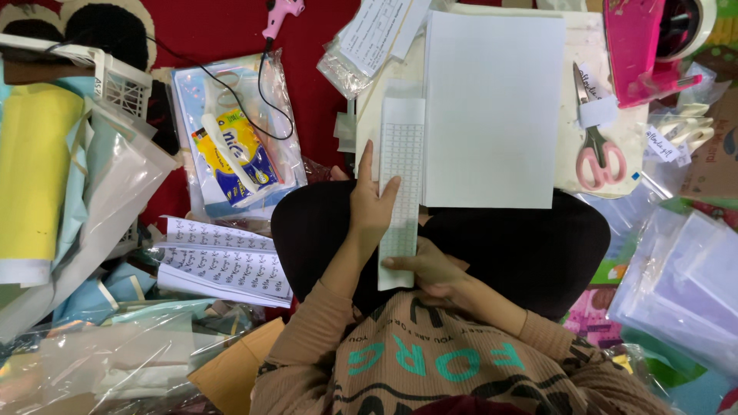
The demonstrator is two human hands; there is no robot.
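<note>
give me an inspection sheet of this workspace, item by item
surface: pale board across the lap, red floor covering beyond it
job's things: long white gridded strip beside a white sheet
clutter: pink-handled scissors, pink tape dispenser, printed paper stack, yellow roll, plastic sleeves
grippers: left hand lies on the strip's left edge, forefinger stretched out; right hand pinches the strip's near end; no closed grip with the left
cables: black cord runs from a pink glue gun over a packet
surroundings: white basket at left
</note>
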